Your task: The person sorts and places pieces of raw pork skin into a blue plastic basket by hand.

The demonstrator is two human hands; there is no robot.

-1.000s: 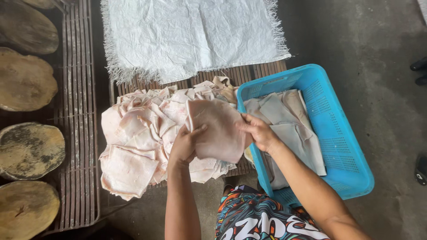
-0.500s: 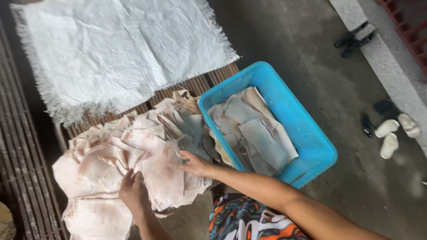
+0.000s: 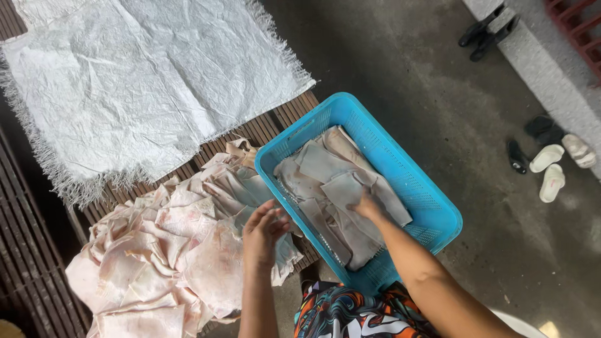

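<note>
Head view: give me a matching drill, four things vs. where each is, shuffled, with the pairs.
Things:
1. right hand
2. left hand
3. white sack
4. sandals

Places:
A. spread flat on the slats, top left
B. on the concrete floor, right
C. inside the blue basket, on the grey sheets
D. over the pink sheets

Pairs: 1-C, 2-D, 3-A, 4-B

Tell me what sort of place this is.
Probably an outdoor or semi-open work yard: bare concrete floor, slatted drying rack under a white woven sheet, and sandals left beside a step.
</note>
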